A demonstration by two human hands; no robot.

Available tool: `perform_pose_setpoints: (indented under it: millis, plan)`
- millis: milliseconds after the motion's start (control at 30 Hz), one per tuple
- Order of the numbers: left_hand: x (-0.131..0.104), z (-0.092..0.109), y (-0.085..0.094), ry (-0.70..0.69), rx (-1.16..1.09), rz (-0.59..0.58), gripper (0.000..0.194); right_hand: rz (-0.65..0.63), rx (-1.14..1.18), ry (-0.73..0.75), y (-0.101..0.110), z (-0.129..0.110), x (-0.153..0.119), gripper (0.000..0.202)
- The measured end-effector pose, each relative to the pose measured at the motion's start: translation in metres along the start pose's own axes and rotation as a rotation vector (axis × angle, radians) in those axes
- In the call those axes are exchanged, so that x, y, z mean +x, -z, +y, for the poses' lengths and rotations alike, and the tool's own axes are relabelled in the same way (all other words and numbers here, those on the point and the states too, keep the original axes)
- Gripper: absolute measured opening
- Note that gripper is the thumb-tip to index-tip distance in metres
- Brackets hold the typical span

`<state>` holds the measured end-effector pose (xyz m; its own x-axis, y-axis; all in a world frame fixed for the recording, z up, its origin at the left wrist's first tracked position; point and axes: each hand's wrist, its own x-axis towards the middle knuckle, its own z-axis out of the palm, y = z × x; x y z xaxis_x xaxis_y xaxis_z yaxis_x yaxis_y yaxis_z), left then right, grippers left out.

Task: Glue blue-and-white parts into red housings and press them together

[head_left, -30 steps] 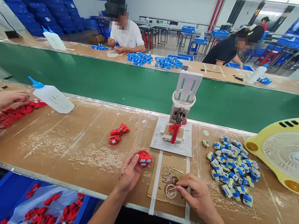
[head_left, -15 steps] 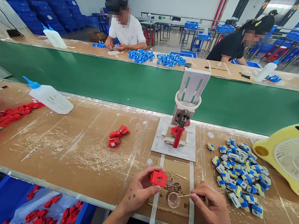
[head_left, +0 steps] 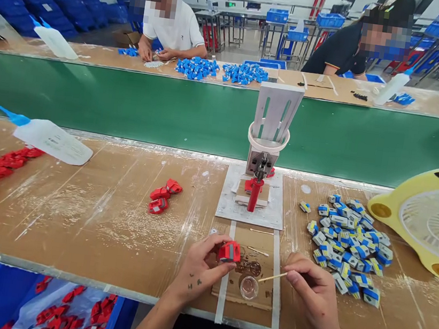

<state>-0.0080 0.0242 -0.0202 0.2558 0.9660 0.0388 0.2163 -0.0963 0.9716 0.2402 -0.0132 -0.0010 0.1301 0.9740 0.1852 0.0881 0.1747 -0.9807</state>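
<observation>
My left hand [head_left: 200, 267] pinches a small red plastic part [head_left: 229, 251] between thumb and fingers, a grey strip showing on its face. In my right hand [head_left: 312, 290] is a thin wooden stick [head_left: 272, 277], gripped near its right end. Its other tip points left, close above a small clear cup [head_left: 249, 287]. The cup stands on a stained cardboard piece [head_left: 233, 293] taped to the table, with dark wet-looking spots beside it. Another cotton-tipped stick [head_left: 259, 251] lies on that cardboard. Beyond it stands a clamp press [head_left: 254, 190] with a red handle and a red part under it.
Several red parts [head_left: 158, 206] lie left of the press, and more fill a blue bin [head_left: 113, 323] below. A pile of blue-grey pieces [head_left: 350, 246] and a yellow fan [head_left: 402, 221] are at right. A white bottle [head_left: 55, 141] lies at left. Co-workers sit beyond the green belt [head_left: 130, 104].
The red part has turned in my left hand, now showing its grey-striped face. The stick has drawn slightly up from the cup. The whole view has shifted somewhat; the neighbour's hand has mostly left at left.
</observation>
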Motion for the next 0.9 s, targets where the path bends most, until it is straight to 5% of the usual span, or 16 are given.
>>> perform_pose_setpoints:
  millis: [367,900]
  plan:
    - [-0.001,0.011,-0.016,-0.174,0.086,-0.02,0.034,0.081,0.083,0.047,-0.016,0.003,0.0,0.024]
    - [-0.005,0.015,-0.021,-0.245,0.142,-0.031,0.036,-0.061,-0.089,0.149,-0.03,-0.011,0.009,0.03]
